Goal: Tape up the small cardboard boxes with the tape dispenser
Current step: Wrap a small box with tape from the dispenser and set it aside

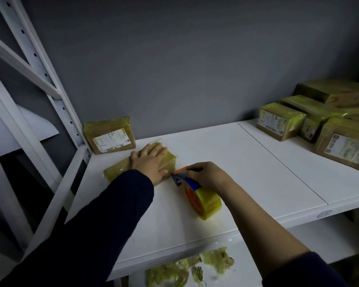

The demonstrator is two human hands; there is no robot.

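Left hand (151, 162) lies flat on the half-wrapped box (120, 169), right hand (207, 175) grips the tape dispenser (197, 193). Several boxes (282, 121) look taped already; this one's probably nearly done.

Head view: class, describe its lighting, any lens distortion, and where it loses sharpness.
Head view: dim and bluish overall, the white shelf top brightest, with a faint sheen along its front edge; head view: wide-angle distortion splays the shelf uprights at the left; head view: the far taped boxes at the right edge look soft, while the tape dispenser, left hand and right hand are fairly sharp.
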